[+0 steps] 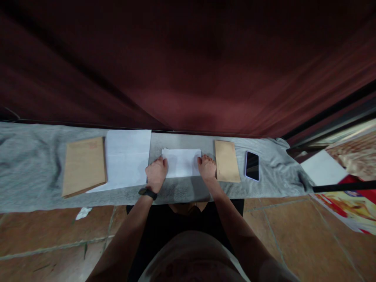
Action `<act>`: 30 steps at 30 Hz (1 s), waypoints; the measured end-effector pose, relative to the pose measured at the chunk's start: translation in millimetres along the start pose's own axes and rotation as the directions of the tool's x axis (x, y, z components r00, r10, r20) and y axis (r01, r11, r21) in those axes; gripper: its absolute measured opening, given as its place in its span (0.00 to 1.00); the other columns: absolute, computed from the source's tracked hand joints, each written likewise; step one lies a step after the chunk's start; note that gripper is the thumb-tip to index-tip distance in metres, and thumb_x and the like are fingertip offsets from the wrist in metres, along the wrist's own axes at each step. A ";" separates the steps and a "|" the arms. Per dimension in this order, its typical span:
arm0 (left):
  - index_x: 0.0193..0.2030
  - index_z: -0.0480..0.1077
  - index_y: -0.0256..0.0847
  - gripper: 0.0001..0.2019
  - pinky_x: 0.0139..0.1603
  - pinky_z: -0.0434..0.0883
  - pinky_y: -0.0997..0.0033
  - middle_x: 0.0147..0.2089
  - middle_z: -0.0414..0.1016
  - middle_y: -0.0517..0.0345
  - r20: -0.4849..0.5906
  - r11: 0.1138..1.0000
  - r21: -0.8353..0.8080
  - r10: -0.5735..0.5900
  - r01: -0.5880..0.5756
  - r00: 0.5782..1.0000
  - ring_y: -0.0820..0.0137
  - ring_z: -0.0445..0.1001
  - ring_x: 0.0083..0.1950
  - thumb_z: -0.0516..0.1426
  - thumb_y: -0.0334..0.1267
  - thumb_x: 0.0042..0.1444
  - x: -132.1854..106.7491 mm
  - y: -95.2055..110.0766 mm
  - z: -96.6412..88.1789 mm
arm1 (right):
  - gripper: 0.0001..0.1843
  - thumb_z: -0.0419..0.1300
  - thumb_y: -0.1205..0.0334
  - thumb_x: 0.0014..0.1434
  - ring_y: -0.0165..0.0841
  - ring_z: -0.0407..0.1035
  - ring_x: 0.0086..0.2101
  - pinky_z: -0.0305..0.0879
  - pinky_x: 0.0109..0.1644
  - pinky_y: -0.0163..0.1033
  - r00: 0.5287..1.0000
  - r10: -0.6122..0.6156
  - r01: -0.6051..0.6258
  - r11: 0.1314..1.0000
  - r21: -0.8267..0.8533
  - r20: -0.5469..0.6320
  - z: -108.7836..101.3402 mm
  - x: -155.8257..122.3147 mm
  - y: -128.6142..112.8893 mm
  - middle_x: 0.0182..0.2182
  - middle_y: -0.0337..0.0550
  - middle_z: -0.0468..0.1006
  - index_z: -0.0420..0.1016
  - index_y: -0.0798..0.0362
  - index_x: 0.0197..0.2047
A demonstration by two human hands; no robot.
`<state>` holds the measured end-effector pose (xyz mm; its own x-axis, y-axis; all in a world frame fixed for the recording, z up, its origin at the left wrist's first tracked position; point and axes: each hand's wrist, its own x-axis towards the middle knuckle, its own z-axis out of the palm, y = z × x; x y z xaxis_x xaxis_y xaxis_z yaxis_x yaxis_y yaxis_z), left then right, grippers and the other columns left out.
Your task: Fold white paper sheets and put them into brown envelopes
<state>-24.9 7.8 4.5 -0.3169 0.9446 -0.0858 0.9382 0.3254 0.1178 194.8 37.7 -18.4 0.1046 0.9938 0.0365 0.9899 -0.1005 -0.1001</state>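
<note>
A folded white sheet of paper (182, 162) lies in front of me on a grey cloth (182, 192). My left hand (156, 171) is closed at the paper's left edge, thumb over the border and fingers curled. At the opposite edge my right hand (207, 168) grips in the same way, its knuckles close to a small stack of brown envelopes (227, 161). Left of my left hand, larger white sheets (128, 156) lie flat. A thicker stack of big brown envelopes (84, 166) overlaps their left side.
A phone (252, 166) lies right of the small envelopes. Behind the narrow cloth-covered surface hangs a dark red curtain (205, 94). On the tiled floor (273, 219) are a scrap of white tissue (83, 213) and, at right, a colourful printed bag or box (352, 203).
</note>
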 end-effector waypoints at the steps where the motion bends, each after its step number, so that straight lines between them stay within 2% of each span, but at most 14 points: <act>1: 0.54 0.74 0.36 0.23 0.43 0.72 0.60 0.43 0.83 0.38 -0.005 1.000 0.004 0.003 -0.003 1.000 0.52 0.83 0.46 0.43 0.45 0.72 -0.4 0.1 0.7 | 0.16 0.52 0.55 0.74 0.42 0.78 0.46 0.68 0.50 0.42 1.000 -0.003 0.003 1.000 -0.001 -0.004 0.6 0.5 -0.1 0.45 0.56 0.83 0.77 0.57 0.49; 8: 0.54 0.73 0.36 0.23 0.43 0.72 0.60 0.45 0.83 0.38 -0.027 1.000 -0.018 0.006 -0.006 1.000 0.53 0.83 0.45 0.41 0.45 0.72 -3.6 0.9 2.9 | 0.18 0.50 0.54 0.75 0.45 0.74 0.48 0.65 0.53 0.44 0.999 -0.010 0.012 0.999 0.039 -0.041 2.8 -0.9 -0.1 0.46 0.60 0.80 0.74 0.60 0.51; 12: 0.56 0.72 0.35 0.24 0.44 0.72 0.60 0.44 0.83 0.37 -0.024 1.000 -0.025 0.018 -0.019 1.000 0.52 0.82 0.46 0.41 0.44 0.72 -3.1 0.3 3.3 | 0.19 0.52 0.57 0.73 0.47 0.70 0.51 0.64 0.56 0.48 0.994 -0.023 0.031 0.997 0.076 -0.107 -0.2 -3.5 -0.6 0.51 0.62 0.77 0.70 0.61 0.59; 14: 0.56 0.72 0.35 0.23 0.44 0.72 0.60 0.44 0.82 0.38 -0.020 0.999 -0.025 0.027 -0.027 0.999 0.53 0.82 0.46 0.41 0.44 0.72 -2.5 0.0 3.9 | 0.22 0.52 0.59 0.73 0.48 0.68 0.55 0.62 0.59 0.50 0.986 -0.055 0.072 0.992 0.105 -0.155 -1.1 -6.3 -3.9 0.57 0.64 0.74 0.67 0.61 0.65; 17: 0.55 0.72 0.35 0.23 0.43 0.72 0.60 0.45 0.82 0.38 -0.023 0.999 -0.016 0.032 -0.032 0.999 0.53 0.83 0.46 0.41 0.44 0.72 -1.7 -0.1 5.1 | 0.26 0.51 0.60 0.73 0.48 0.61 0.64 0.58 0.66 0.52 0.961 -0.200 0.232 0.959 0.163 -0.189 1.7 -13.3 -14.8 0.68 0.62 0.66 0.62 0.60 0.70; 19: 0.56 0.72 0.35 0.22 0.43 0.72 0.60 0.45 0.82 0.38 -0.030 1.000 -0.009 0.026 -0.027 0.999 0.53 0.83 0.45 0.41 0.44 0.72 -1.3 0.0 5.7 | 0.27 0.50 0.59 0.74 0.47 0.55 0.69 0.53 0.71 0.52 0.935 -0.309 0.340 0.919 0.198 -0.173 7.1 -19.2 -24.3 0.72 0.58 0.60 0.61 0.59 0.72; 21: 0.55 0.72 0.35 0.22 0.44 0.73 0.59 0.45 0.82 0.38 -0.033 1.000 -0.007 0.024 -0.024 0.999 0.53 0.83 0.45 0.41 0.43 0.72 -1.3 -0.1 6.1 | 0.28 0.50 0.57 0.75 0.46 0.52 0.71 0.49 0.74 0.52 0.917 -0.371 0.396 0.892 0.219 -0.144 14.5 -25.0 -32.6 0.74 0.55 0.57 0.61 0.58 0.73; 26: 0.55 0.72 0.34 0.23 0.45 0.73 0.59 0.44 0.82 0.38 -0.037 1.000 -0.008 0.029 -0.030 0.999 0.52 0.83 0.46 0.40 0.44 0.73 -1.8 -0.6 7.4 | 0.30 0.49 0.53 0.75 0.46 0.51 0.72 0.46 0.76 0.56 0.922 -0.375 0.388 0.897 0.214 -0.099 29.6 -33.3 -38.5 0.75 0.55 0.55 0.59 0.56 0.75; 30: 0.58 0.69 0.32 0.23 0.49 0.72 0.58 0.46 0.81 0.37 -0.063 1.000 -0.011 -0.018 0.017 0.998 0.53 0.82 0.48 0.41 0.44 0.73 -1.9 1.2 5.7 | 0.29 0.50 0.53 0.76 0.47 0.52 0.72 0.46 0.76 0.56 0.920 -0.383 0.393 0.896 0.206 -0.088 30.4 -33.7 -36.5 0.75 0.56 0.56 0.60 0.56 0.74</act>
<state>-22.4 6.1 -0.8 -0.3415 0.9395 -0.0255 0.9311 0.3419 0.1271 152.2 9.2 -46.2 -0.2744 0.9484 0.1591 0.9087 0.3099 -0.2798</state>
